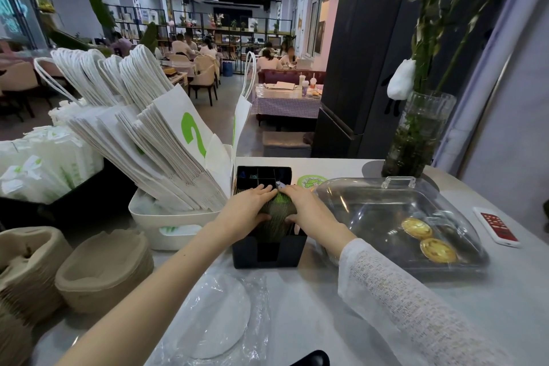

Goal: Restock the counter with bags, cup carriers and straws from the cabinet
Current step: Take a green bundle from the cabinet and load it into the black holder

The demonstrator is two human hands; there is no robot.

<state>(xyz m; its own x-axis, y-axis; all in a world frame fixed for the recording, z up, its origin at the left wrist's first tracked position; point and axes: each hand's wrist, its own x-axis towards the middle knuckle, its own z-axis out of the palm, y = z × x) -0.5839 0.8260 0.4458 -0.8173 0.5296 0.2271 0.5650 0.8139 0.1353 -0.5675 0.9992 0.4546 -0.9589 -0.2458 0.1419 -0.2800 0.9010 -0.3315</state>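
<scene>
at the lower left of the frame my stacks of pulp cup carriers already sit on the counter, and above them, left of centre, the white tub is packed with handled paper bags, so i judge those two jobs done. what's left looks like the straws: the bundle of dark-wrapped straws is at centre frame, going into the black organizer. my left hand lies on the bundle's left side, fingers nearly straight and close together, thumb tucked along the edge, pressing rather than gripping. my right hand mirrors it on the right side, fingers flat on top. further right, a clear domed tray holds tarts.
</scene>
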